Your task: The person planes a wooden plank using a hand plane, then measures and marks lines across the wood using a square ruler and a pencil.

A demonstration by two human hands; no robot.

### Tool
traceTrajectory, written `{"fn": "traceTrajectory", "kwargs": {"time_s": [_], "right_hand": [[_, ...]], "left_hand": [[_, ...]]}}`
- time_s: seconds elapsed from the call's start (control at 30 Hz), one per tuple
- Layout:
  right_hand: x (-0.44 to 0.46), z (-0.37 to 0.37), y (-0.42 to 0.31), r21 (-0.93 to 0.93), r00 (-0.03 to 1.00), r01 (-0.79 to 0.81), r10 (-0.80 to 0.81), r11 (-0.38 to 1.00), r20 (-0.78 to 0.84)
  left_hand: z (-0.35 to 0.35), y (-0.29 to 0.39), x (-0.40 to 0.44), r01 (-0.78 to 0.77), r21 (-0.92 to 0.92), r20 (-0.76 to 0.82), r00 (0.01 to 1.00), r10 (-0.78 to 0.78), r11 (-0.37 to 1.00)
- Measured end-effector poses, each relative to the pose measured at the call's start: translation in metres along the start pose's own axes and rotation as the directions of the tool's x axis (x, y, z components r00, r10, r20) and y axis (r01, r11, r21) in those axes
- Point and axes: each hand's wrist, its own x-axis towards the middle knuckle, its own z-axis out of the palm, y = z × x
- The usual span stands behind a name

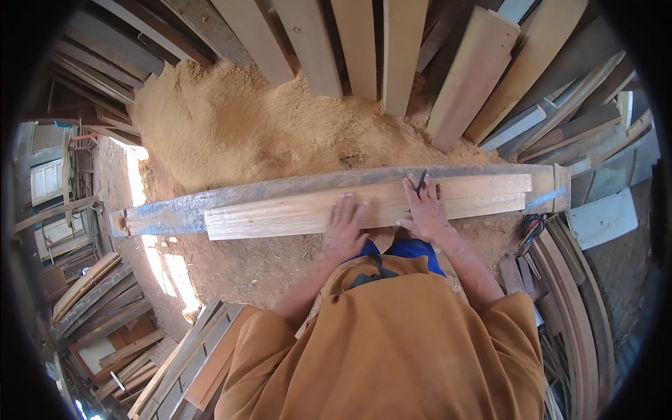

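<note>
Pale wooden boards (280,216), seemingly two lying edge to edge, rest along a long paint-stained bench plank (168,213). My left hand (343,227) lies flat on the near edge of the boards, fingers stretched out and holding nothing. To its right, my right hand (425,213) rests on the same boards with a thin dark pencil (421,182) held between its fingers. The pencil's lower part is mostly hidden by the hand.
A large heap of sawdust (231,126) lies beyond the bench, under several leaning planks (357,49). Stacked timber (203,357) stands at lower left, and more long boards (574,308) lie at right. A dark and red object (532,229) sits by the bench's right end.
</note>
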Motion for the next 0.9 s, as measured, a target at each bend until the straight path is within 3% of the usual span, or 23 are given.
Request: {"fn": "traceTrajectory", "kwargs": {"time_s": [0.03, 0.1, 0.2, 0.3, 0.5, 0.83, 0.9], "right_hand": [[0.000, 0.003, -0.009, -0.037, 1.000, 0.006, -0.006, 0.999, 0.008], [0.005, 0.006, -0.026, -0.095, 1.000, 0.005, -0.002, 0.996, 0.029], [0.015, 0.009, -0.049, -0.152, 0.998, -0.012, 0.020, 0.988, 0.052], [0.021, 0.011, -0.062, -0.203, 0.998, -0.024, 0.035, 0.979, 0.050], [0.024, 0.021, -0.074, -0.280, 0.998, -0.069, 0.067, 0.957, -0.019], [0.029, 0.025, -0.083, -0.270, 0.985, -0.169, 0.171, 0.948, -0.017], [0.030, 0.026, -0.084, -0.313, 0.981, -0.187, 0.193, 0.931, -0.011]], "left_hand": [[-0.008, -0.027, -0.015, 0.030, 0.004, -0.051, 0.998, -0.029, 1.000], [-0.028, -0.076, -0.040, 0.155, 0.165, -0.033, 0.988, -0.152, 0.974], [-0.066, -0.130, -0.057, 0.225, 0.295, -0.010, 0.973, -0.232, 0.929], [-0.077, -0.164, -0.056, 0.069, 0.311, -0.064, 0.997, -0.052, 0.948], [-0.083, -0.172, -0.052, -0.024, 0.240, -0.093, 0.995, 0.047, 0.970], [-0.079, -0.171, -0.058, 0.064, 0.141, -0.046, 0.997, -0.058, 0.988], [-0.068, -0.166, -0.066, 0.127, 0.103, -0.132, 0.985, -0.113, 0.987]]}}
